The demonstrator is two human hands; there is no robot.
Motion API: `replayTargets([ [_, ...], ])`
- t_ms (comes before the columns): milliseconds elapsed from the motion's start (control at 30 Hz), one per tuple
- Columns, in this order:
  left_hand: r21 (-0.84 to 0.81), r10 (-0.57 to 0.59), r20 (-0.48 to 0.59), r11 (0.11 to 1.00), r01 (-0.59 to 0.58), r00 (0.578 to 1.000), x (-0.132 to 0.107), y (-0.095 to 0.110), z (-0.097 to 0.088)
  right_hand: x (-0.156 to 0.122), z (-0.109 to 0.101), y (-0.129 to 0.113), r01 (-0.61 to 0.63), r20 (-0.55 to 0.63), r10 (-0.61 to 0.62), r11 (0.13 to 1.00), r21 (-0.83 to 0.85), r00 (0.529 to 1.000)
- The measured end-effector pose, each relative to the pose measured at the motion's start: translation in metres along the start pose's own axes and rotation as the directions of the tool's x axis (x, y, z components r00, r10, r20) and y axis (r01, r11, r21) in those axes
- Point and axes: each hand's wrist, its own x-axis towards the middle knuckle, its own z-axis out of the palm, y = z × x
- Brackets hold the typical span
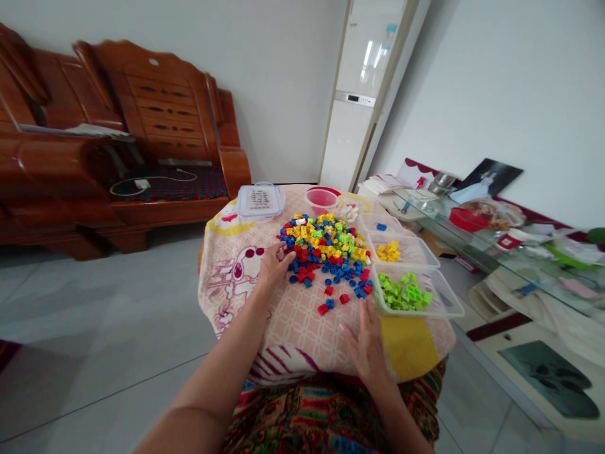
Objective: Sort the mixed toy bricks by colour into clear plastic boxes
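Note:
A heap of small red, blue, yellow and green plastic bricks (326, 249) lies on a cloth-covered small table (293, 321). My left hand (273, 268) rests at the heap's left edge, fingers curled onto the bricks there; what they hold, if anything, is hidden. My right hand (366, 340) lies flat and open on the cloth, just below a clear tub of green bricks (406, 293). Behind it stand a tub of yellow bricks (392, 251) and a tub with one blue brick (380, 226).
A lidded clear box (259, 200), a red-rimmed cup (321, 200) and a yellow-rimmed cup (352, 205) stand at the table's far edge. A wooden bench (118, 145) stands left, a glass shelf with clutter (496, 239) right, and a tall white air conditioner (359, 94) behind.

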Motion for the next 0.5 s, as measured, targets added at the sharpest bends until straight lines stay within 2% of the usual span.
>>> replayTargets([
  [67, -0.004, 0.117, 0.087, 0.993, -0.117, 0.989, -0.015, -0.001, -0.002, 0.001, 0.01, 0.001, -0.002, -0.008, 0.002, 1.0, -0.03, 1.0],
  [167, 0.012, 0.257, 0.251, 0.963, -0.268, 0.933, -0.041, -0.001, -0.005, 0.014, 0.023, 0.002, -0.018, -0.035, 0.016, 0.998, -0.062, 0.999],
  [267, 0.07, 0.293, 0.388, 0.936, -0.344, 0.874, -0.069, 0.002, -0.004, 0.033, 0.031, 0.001, -0.034, -0.054, 0.03, 0.997, -0.075, 0.998],
  [367, 0.161, 0.301, 0.429, 0.902, -0.4, 0.852, -0.091, 0.006, 0.003, 0.047, 0.034, 0.0, -0.015, -0.067, 0.01, 0.998, -0.062, 0.998],
  [500, 0.255, 0.286, 0.39, 0.88, -0.401, 0.876, -0.1, 0.009, 0.014, 0.046, 0.035, 0.003, -0.016, -0.087, 0.012, 0.998, -0.054, 0.996],
])
